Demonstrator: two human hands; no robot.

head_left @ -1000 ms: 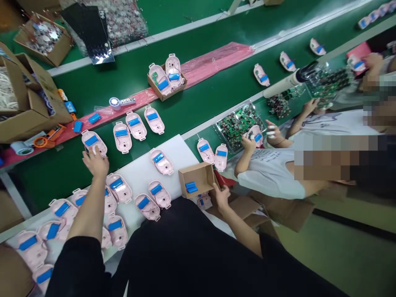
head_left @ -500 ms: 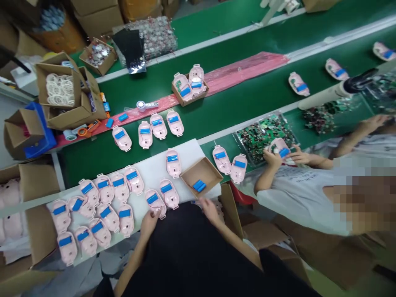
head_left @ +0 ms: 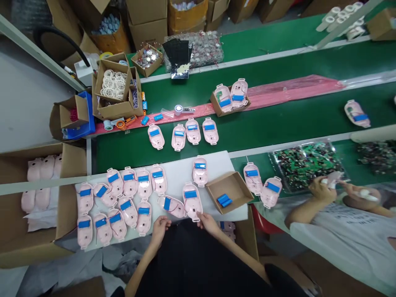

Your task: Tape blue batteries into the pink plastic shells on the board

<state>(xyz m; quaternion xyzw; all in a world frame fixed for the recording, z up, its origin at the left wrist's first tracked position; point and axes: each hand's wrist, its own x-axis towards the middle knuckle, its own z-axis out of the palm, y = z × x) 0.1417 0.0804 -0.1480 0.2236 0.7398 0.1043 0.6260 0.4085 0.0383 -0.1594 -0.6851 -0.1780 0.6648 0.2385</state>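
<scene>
Many pink plastic shells with blue batteries lie on a white board at the table's near edge. My right hand pinches the near end of one pink shell. My left hand rests at the board's front edge, fingers curled, just below a tilted pink shell; I cannot see anything in it. A small open cardboard box holding blue batteries sits right of my right hand.
Green conveyor belt carries more pink shells and a boxed pair. A large carton of pink shells stands left. A tray of green circuit boards lies right, where a co-worker's hands hold a part. Cartons crowd the back.
My view swung left and up. My left hand came back from the belt to the board's front edge. My right hand left the small box and took hold of a pink shell.
</scene>
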